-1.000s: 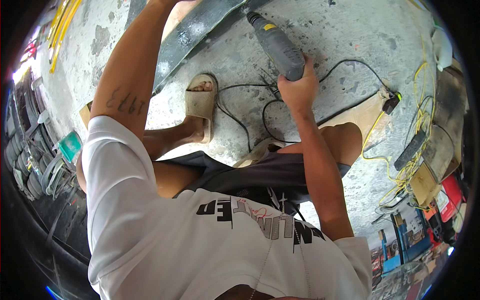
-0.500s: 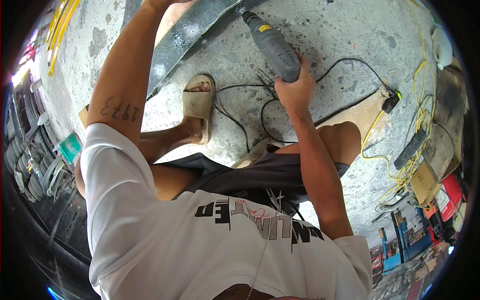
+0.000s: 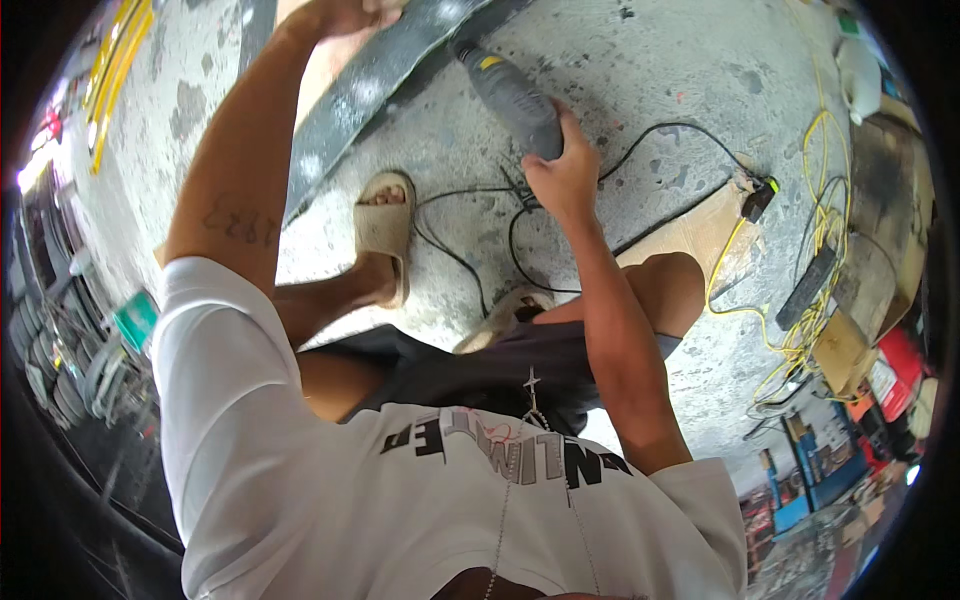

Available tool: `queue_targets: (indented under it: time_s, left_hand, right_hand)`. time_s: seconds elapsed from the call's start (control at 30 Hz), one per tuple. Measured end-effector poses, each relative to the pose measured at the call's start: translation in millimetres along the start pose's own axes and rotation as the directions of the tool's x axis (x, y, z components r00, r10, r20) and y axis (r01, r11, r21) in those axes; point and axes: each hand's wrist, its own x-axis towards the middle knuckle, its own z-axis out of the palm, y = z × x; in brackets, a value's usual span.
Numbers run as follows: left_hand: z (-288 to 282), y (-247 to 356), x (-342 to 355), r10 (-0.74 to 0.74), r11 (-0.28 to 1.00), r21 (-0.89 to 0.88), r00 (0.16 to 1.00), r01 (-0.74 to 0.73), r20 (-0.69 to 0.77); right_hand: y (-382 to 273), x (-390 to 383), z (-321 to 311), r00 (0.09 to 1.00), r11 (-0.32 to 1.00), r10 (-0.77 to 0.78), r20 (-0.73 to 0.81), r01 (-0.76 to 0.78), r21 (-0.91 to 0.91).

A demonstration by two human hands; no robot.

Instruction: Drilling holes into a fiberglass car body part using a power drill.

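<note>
Your right hand [image 3: 562,175] is closed around the rear of a grey power tool [image 3: 508,95], fingers wrapped over its body; the tool runs up and to the left from your palm, its nose meeting the long dark panel [image 3: 385,85] that slants across the concrete floor [image 3: 660,90]. Your left hand [image 3: 345,15] is at the top edge, curled shut on the upper part of that panel, well apart from the tool. A black cord [image 3: 640,135] loops on the floor just beside your right wrist. Your sandalled foot [image 3: 385,225] rests below the panel, and yellow cable [image 3: 800,290] lies tangled to the right.
</note>
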Motion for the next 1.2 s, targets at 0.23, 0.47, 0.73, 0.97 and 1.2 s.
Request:
queue_targets:
  time_s: [0.23, 0.47, 0.73, 0.97, 1.2]
  left_hand:
    - [-35, 42, -24, -0.08, 0.962, -0.25, 0.988, 0.111, 0.129]
    - [-33, 22, -12, -0.03, 0.985, -0.162, 0.986, 0.057, 0.166]
    - [-36, 34, -24, -0.027, 0.98, -0.195, 0.993, 0.049, 0.112]
    - [-39, 41, -25, -0.014, 0.986, -0.163, 0.995, 0.03, 0.098]
    - [-37, 45, -29, -0.016, 0.981, -0.189, 0.997, 0.031, 0.078]
  right_hand:
    - [24, -17, -80, 0.987, 0.975, 0.161, -0.002, -0.159, 0.153]
    - [-13, 92, -173, 0.955, 0.954, 0.227, 0.194, -0.257, 0.151]
    - [-46, 161, -157, 0.926, 0.91, 0.235, 0.295, -0.316, 0.268]
    - [-42, 185, -138, 0.915, 0.952, 0.202, 0.348, -0.267, 0.148]
    - [-55, 186, -140, 0.934, 0.956, 0.171, 0.313, -0.234, 0.177]
